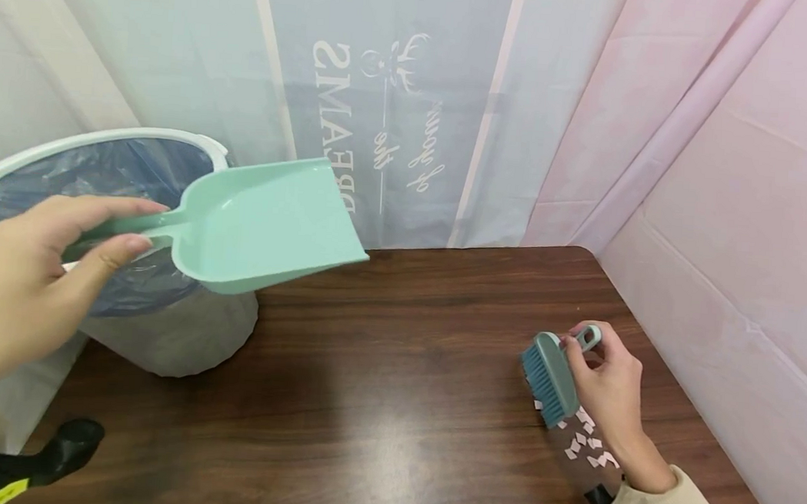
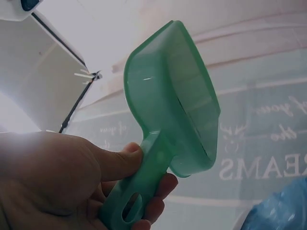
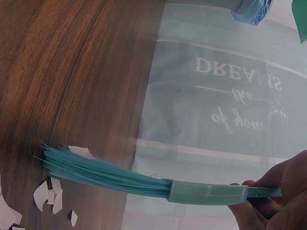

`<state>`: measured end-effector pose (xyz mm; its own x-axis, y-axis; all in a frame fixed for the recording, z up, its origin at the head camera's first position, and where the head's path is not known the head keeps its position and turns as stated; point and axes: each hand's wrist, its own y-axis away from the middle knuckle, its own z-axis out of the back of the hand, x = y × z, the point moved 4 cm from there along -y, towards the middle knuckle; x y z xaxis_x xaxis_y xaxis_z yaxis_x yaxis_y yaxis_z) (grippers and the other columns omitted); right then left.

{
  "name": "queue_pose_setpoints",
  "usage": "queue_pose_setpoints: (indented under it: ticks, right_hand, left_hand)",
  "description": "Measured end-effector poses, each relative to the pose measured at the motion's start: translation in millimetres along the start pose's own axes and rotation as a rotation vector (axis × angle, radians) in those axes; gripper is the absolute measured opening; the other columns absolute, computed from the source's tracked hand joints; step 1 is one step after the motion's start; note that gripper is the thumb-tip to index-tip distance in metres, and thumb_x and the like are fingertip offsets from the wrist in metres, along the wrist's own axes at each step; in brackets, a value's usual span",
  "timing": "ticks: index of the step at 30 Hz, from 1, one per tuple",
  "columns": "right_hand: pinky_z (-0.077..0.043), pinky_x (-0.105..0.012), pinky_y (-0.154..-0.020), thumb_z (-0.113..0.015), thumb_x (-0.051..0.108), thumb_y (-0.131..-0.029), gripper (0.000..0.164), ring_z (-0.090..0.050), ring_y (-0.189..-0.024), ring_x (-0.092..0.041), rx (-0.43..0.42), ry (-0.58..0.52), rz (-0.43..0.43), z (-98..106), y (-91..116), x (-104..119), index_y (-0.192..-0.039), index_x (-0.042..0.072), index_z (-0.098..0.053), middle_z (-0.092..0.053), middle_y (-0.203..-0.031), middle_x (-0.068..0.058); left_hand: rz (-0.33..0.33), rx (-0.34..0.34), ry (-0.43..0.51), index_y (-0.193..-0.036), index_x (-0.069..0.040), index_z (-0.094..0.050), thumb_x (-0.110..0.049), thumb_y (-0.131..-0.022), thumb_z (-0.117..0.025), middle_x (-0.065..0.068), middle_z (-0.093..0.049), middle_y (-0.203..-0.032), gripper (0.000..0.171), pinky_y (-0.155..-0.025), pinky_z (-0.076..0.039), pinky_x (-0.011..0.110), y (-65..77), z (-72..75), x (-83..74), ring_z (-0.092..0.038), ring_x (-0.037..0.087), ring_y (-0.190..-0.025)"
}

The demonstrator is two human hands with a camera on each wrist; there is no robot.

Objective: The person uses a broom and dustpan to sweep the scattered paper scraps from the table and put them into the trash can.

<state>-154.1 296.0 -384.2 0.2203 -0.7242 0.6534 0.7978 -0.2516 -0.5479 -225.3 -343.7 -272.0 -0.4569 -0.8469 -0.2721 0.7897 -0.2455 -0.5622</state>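
Note:
A mint-green dustpan is held up by its handle in my left hand, its pan facing right and overlapping the bin's rim in the head view. In the left wrist view the thumb and fingers wrap the dustpan's handle. On the right, my right hand pinches the handle of a small teal hand brush. Its bristles touch down among scattered bits of white paper on the wooden table. Several paper bits lie beside and below the brush head.
A white bin with a blue plastic liner stands at the left. The brown table meets a printed curtain at the back and a pale pink curtain at the right. A black strap end shows by the left wrist.

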Motion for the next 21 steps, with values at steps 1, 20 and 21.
queue_pose_setpoints:
  ticks: [1, 20, 21]
  right_hand:
    - [-0.047, -0.005, -0.06, -0.069, -0.004, -0.091, 0.012, -0.059, -0.078, 0.019, -0.001, 0.0, -0.001, 0, 0, 0, -0.101, 0.0, -0.065, -0.073, -0.088, -0.012]
    - [-0.047, -0.004, -0.061, -0.07, -0.005, -0.091, 0.012, -0.059, -0.079, 0.019, -0.009, 0.003, 0.007, 1, 1, 1, -0.101, 0.0, -0.065, -0.073, -0.088, -0.011]
    - [-0.047, -0.004, -0.061, -0.07, -0.005, -0.091, 0.013, -0.059, -0.079, 0.019, -0.008, 0.003, 0.008, 1, 1, 1, -0.101, 0.0, -0.065, -0.073, -0.088, -0.012]
  left_hand:
    - [0.011, 0.022, 0.001, -0.135, -0.04, -0.065, -0.028, -0.091, -0.079, -0.002, -0.067, -0.126, 0.047, -0.056, -0.032, 0.011, -0.2, 4.6, -27.4, -0.053, 0.012, -0.09]
    - [-0.105, 0.158, 0.194, -0.126, -0.014, -0.068, -0.006, -0.093, -0.074, 0.0, -0.066, -0.112, 0.035, -0.076, -0.041, 0.022, 12.5, -21.8, -187.2, -0.054, 0.012, -0.1]
    - [-0.103, 0.163, 0.202, -0.126, -0.013, -0.068, -0.006, -0.092, -0.074, 0.0, -0.066, -0.111, 0.035, -0.076, -0.043, 0.024, 13.5, -25.2, -189.4, -0.054, 0.013, -0.099]
